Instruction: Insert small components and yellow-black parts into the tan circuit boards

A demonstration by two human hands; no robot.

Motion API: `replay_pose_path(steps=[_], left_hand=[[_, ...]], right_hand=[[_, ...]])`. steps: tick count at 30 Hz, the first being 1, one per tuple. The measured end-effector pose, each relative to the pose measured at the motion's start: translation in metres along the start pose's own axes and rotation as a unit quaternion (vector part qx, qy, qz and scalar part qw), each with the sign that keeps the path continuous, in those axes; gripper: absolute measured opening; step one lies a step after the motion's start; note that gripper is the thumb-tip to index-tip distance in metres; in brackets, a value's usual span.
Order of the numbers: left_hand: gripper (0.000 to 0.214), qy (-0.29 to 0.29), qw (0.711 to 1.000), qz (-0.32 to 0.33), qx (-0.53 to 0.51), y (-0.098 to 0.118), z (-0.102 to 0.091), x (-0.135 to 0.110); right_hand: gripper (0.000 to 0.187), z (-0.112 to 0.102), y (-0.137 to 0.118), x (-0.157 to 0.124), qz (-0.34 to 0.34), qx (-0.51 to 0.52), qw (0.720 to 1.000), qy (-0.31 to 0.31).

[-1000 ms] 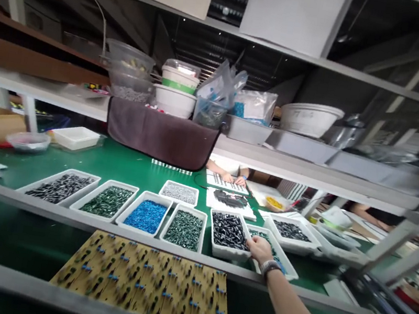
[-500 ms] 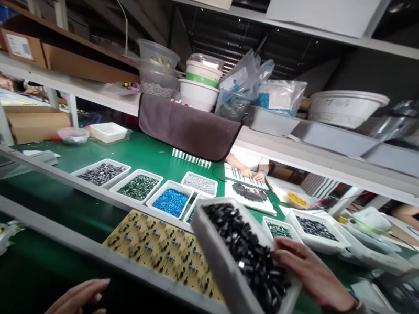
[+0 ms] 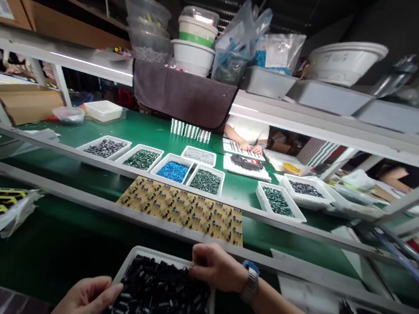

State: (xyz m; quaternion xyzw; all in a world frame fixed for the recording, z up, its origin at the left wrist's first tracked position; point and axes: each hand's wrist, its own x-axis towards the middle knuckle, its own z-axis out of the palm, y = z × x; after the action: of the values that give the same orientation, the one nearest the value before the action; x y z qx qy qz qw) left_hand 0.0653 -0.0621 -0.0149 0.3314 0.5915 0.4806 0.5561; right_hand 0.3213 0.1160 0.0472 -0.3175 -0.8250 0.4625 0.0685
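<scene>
A white tray of black parts (image 3: 162, 303) is right in front of me, near the bottom of the view. My left hand (image 3: 85, 302) grips its near left edge with curled fingers. My right hand (image 3: 216, 267), with a watch on the wrist, holds its far right corner. Beyond the rails lies a tan circuit board (image 3: 185, 210) studded with small parts on the green belt (image 3: 61, 239).
Several white trays of parts stand in a row, among them a blue one (image 3: 173, 171) and a green one (image 3: 276, 201). Metal rails (image 3: 106, 207) cross in front. A shelf (image 3: 318, 124) above carries bowls and bags. A person's hands (image 3: 245, 145) work across the table.
The tray of black parts has come down from a tilted lift at the right to just in front of me. My left hand has taken hold of its edge.
</scene>
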Motion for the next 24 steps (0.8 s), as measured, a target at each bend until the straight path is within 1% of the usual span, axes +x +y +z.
replay_pose_path(steps=[2, 4, 6, 7, 8, 9, 11, 13, 15, 16, 17, 18, 19, 20, 21, 22, 23, 24], left_hand=[[0.053, 0.032, 0.999, 0.009, -0.008, -0.013, 0.0, 0.002], [0.053, 0.053, 0.998, 0.009, -0.018, -0.02, 0.003, 0.005], [0.052, 0.063, 0.998, 0.012, -0.026, -0.021, 0.008, 0.01], [0.053, 0.065, 0.997, 0.017, -0.025, -0.02, 0.011, 0.013], [0.053, 0.066, 0.997, 0.023, -0.022, -0.019, 0.015, 0.017], [0.053, 0.062, 0.998, 0.028, -0.013, -0.017, 0.02, 0.022], [0.053, 0.049, 0.998, 0.039, 0.018, -0.013, 0.028, 0.031], [0.056, 0.036, 0.996, 0.05, 0.071, -0.008, 0.034, 0.039], [0.057, 0.019, 0.992, 0.054, 0.11, -0.003, 0.034, 0.044], [0.057, 0.013, 0.99, 0.052, 0.13, 0.001, 0.032, 0.045], [0.057, 0.019, 0.985, 0.053, 0.164, 0.007, 0.03, 0.045], [0.056, 0.042, 0.974, 0.057, 0.216, 0.014, 0.027, 0.044], [0.055, 0.078, 0.953, 0.073, 0.285, 0.022, 0.026, 0.043], [0.052, 0.114, 0.919, 0.104, 0.362, 0.031, 0.025, 0.042], [0.044, 0.132, 0.883, 0.151, 0.423, 0.04, 0.026, 0.042], [0.033, 0.127, 0.847, 0.214, 0.47, 0.048, 0.03, 0.043], [0.018, 0.095, 0.813, 0.282, 0.5, 0.056, 0.034, 0.045], [0.013, 0.048, 0.778, 0.344, 0.524, 0.061, 0.04, 0.048]], right_hand=[[0.024, 0.007, -0.002, -0.002, 0.009, -0.03, 0.999, 0.036], [0.018, 0.011, -0.01, -0.007, 0.017, -0.084, 0.993, 0.083], [0.01, 0.012, -0.021, -0.014, 0.009, -0.183, 0.973, 0.138], [0.007, 0.012, -0.027, -0.016, -0.006, -0.238, 0.96, 0.15], [0.006, 0.012, -0.032, -0.018, -0.028, -0.291, 0.945, 0.147], [0.009, 0.013, -0.035, -0.019, -0.051, -0.339, 0.931, 0.129], [0.013, 0.017, -0.038, -0.017, -0.085, -0.413, 0.904, 0.068], [0.014, 0.021, -0.035, -0.013, -0.081, -0.475, 0.876, 0.034], [0.015, 0.026, -0.029, -0.009, -0.059, -0.505, 0.86, 0.04], [0.016, 0.028, -0.027, -0.008, -0.052, -0.508, 0.858, 0.05], [0.017, 0.03, -0.025, -0.007, -0.045, -0.508, 0.858, 0.06], [0.017, 0.031, -0.023, -0.006, -0.04, -0.505, 0.86, 0.068], [0.018, 0.031, -0.022, -0.007, -0.032, -0.5, 0.862, 0.072], [0.018, 0.031, -0.022, -0.007, -0.022, -0.491, 0.868, 0.074], [0.018, 0.03, -0.022, -0.009, -0.012, -0.474, 0.877, 0.077], [0.017, 0.028, -0.022, -0.01, -0.002, -0.447, 0.891, 0.08], [0.016, 0.025, -0.023, -0.012, 0.006, -0.413, 0.907, 0.084], [0.016, 0.021, -0.023, -0.015, 0.014, -0.373, 0.923, 0.087]])
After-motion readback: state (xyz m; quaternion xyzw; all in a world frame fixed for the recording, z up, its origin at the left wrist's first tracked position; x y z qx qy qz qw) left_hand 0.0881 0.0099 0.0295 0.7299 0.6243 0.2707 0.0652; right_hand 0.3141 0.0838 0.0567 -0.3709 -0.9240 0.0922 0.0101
